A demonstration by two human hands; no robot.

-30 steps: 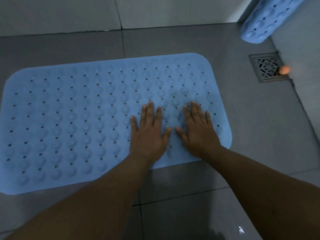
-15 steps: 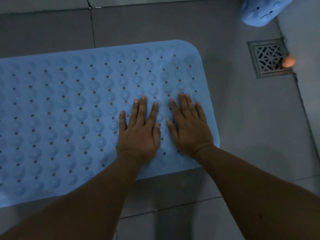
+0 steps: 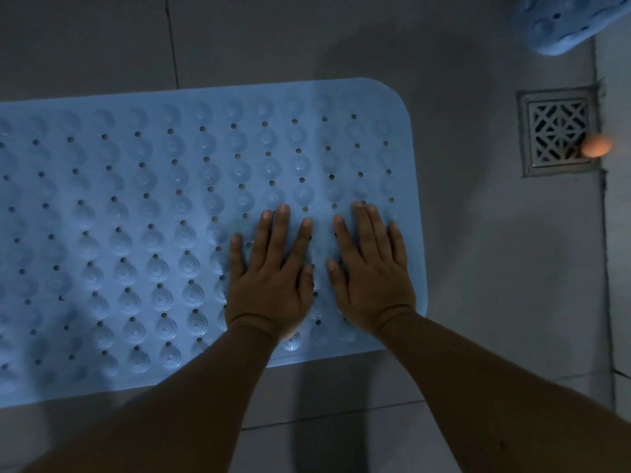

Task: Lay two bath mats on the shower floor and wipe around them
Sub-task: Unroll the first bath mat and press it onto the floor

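The blue bath mat [image 3: 143, 213] lay flat on the grey tiled shower floor [image 3: 495, 268], a rubbery rectangle with rounded corners, covered in rows of dimpled round bumps and small drain holes. Both palms pressed down on its right end: the left hand [image 3: 269, 281] and the right hand [image 3: 370, 274] lay side by side, fingers straight and slightly spread, grasping nothing. Compared with half a second before, the hands sat on the same part of the mat, while the view had drawn closer and the mat's left end ran further out of frame. A second blue mat [image 3: 563, 22], rolled, rested at the top right corner. A square metal drain grate [image 3: 556, 131] sat in the floor between them, with a small orange blurred object [image 3: 596, 145] at its right edge.
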